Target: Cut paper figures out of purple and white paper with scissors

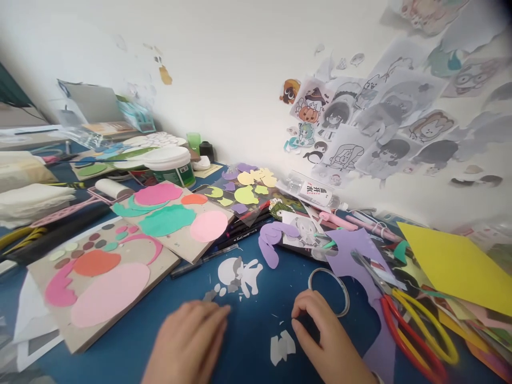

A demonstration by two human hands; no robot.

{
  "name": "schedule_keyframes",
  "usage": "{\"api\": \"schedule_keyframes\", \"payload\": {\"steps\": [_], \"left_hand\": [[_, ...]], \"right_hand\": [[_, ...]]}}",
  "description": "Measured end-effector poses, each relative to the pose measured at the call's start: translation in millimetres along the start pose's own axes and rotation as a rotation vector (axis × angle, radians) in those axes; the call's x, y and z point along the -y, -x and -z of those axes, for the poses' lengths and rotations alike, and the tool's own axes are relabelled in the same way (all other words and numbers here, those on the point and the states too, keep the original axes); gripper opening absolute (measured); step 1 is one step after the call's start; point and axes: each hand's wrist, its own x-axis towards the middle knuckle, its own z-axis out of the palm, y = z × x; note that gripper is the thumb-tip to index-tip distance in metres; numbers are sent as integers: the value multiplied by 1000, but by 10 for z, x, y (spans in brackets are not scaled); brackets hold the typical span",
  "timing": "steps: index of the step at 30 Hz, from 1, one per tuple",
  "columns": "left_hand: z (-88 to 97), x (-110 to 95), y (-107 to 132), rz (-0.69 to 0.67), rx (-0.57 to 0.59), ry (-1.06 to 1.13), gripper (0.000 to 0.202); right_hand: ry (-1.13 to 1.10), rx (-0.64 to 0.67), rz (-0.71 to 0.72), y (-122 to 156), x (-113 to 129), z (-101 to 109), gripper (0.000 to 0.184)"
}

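Observation:
My left hand lies low over the blue tabletop, its fingers stretched out side by side. Close to its fingertips is a dark grey paper scrap. Just beyond lie white and grey paper cutouts, one round and one shaped like a small body. My right hand has thumb and forefinger pinched together; anything between them is too small to make out. Pale paper scraps rest on the table to its left. A roll of tape lies on its side beyond its knuckles.
Scissors with red and yellow handles lie at right on purple paper, beside a yellow sheet. Grey boards with coloured cutouts stand at left. A water bottle and a white tub sit along the back.

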Motion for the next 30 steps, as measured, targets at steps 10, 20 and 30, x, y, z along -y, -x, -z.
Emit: {"api": "schedule_keyframes", "payload": {"steps": [10, 20, 30], "left_hand": [[-75, 534, -158, 224, 195, 100, 27], [22, 445, -227, 441, 247, 239, 30], [35, 510, -195, 615, 285, 211, 39]], "right_hand": [[-37, 24, -59, -22, -6, 25, 17], [-90, 51, -84, -18, -19, 34, 18], [-143, 106, -151, -24, -13, 52, 15]]}}
